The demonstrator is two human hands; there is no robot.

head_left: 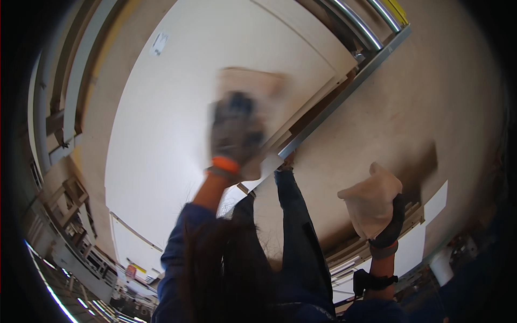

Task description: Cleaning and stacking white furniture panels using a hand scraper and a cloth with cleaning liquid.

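Dark hair [226, 269] and blue sleeves [177, 242] fill the bottom of the view, closest of all, with the person's dark trouser leg [301, 237] running down toward a foot at the metal rail [344, 91]. Both arms reach out over big sheet goods. The left hand [234, 134], in a grey work glove with an orange cuff, is blurred with motion; it lies against a small tan piece, perhaps a sanding block or board offcut [253, 86], on the large white panel [177, 107], fingers curled over it, though how firmly its grip closes I cannot tell through the blur. The right hand [374, 207], in a pale glove with a dark wrist strap, rests on the brown particle board [409, 107], loosely cupped with nothing clearly in its grip. It looks like rubbing or positioning work on the white panel, mid-stroke; steadying the blurred hand would come next, I'd judge.
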